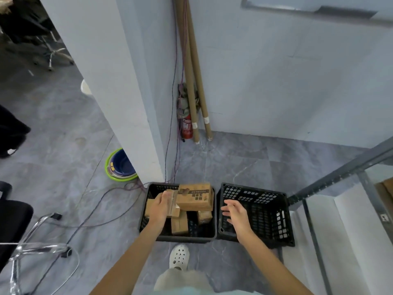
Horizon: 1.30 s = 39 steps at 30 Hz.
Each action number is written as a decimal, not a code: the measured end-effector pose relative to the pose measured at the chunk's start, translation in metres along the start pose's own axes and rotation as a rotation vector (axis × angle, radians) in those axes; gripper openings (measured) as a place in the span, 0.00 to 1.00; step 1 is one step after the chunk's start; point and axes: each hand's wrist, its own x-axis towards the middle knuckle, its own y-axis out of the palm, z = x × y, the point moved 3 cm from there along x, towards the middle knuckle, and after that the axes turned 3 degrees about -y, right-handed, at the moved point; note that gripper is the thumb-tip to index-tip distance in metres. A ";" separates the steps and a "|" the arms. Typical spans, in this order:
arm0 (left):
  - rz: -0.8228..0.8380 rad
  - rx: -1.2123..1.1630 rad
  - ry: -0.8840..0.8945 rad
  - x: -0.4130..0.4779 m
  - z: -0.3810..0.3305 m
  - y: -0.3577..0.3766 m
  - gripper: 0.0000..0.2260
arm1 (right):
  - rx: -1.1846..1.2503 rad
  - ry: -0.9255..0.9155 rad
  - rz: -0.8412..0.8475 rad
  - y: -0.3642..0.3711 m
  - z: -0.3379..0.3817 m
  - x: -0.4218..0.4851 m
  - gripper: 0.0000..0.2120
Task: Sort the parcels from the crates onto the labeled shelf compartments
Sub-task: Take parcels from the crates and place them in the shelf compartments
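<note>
Our white shoe (179, 256) stands just before the parcel crate (182, 238). Inside that crate our left hand (161, 206) grips a small parcel (174, 206); our right hand (235, 210) hovers spread just right of it. We should lift straight up, clear of the larger parcel (195, 196) touching it.

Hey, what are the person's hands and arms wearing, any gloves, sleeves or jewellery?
No gloves: the left hand and right hand are bare. The left forearm and right forearm are uncovered to the frame's edge, so no sleeves show. No watch, ring or bracelet is visible.
</note>
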 end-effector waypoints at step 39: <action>0.265 0.306 -0.515 0.404 0.300 0.132 0.27 | -0.119 0.283 0.104 0.133 -0.266 0.382 0.21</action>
